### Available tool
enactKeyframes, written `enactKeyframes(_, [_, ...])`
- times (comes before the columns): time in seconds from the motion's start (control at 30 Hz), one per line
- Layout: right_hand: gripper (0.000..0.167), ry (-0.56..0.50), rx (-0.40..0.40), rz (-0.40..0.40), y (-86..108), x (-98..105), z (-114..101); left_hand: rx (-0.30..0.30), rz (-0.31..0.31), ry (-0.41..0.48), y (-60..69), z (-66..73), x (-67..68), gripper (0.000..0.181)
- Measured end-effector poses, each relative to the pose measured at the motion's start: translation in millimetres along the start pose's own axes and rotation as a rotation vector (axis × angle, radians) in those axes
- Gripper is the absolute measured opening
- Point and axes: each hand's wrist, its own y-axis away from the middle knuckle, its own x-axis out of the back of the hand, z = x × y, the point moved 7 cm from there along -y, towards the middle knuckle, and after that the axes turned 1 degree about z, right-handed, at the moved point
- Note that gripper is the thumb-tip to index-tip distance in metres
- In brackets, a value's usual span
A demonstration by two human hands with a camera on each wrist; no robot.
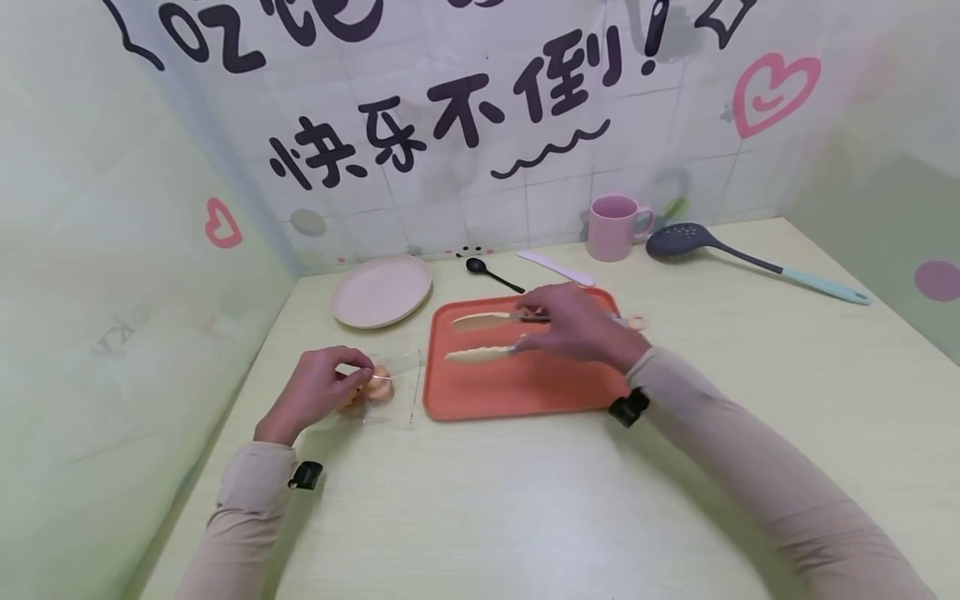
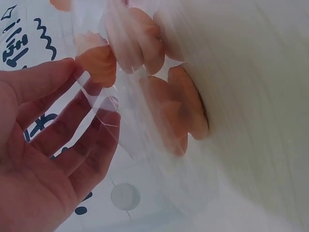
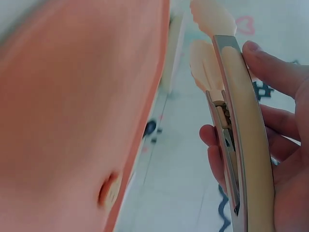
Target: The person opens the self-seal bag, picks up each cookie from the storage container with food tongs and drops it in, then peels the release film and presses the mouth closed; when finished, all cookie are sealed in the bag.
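Observation:
My left hand (image 1: 318, 387) pinches the edge of a clear plastic bag (image 1: 407, 404) on the table, left of the orange-red tray (image 1: 495, 400). Several peach-coloured swirled pieces (image 2: 166, 108) lie inside the bag; what they are made of I cannot tell. Over the tray, my right hand (image 1: 576, 327) grips a pair of tongs (image 3: 251, 135) around the handles. Their cream scalloped tips (image 1: 480, 354) point left and stand apart, with nothing between them. In the right wrist view the thumb lies along one handle and fingers curl round the other.
Behind the bag lies a pale pink plate (image 1: 381, 312). A black spoon (image 1: 495, 277) and a lilac knife (image 1: 557, 268) lie behind the tray. Farther right are a pink mug (image 1: 610, 229) and a dark slotted spoon (image 1: 678, 240) with a light blue handle. Walls border the table.

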Motion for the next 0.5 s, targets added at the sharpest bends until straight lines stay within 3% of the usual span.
enactKeyframes(0.1, [0.052, 0.068, -0.048, 0.043, 12.8, 19, 26, 0.010, -0.005, -0.014, -0.4, -0.7, -1.3, 0.010])
enactKeyframes(0.27, [0.053, 0.181, -0.107, 0.086, 35.4, 48, 63, -0.001, -0.001, -0.037, -1.8, 0.6, -2.6, 0.009])
enactKeyframes(0.5, [0.047, 0.265, -0.192, 0.067, 56.2, 72, 100, -0.018, 0.009, -0.075, -4.0, 2.0, -4.5, 0.010])
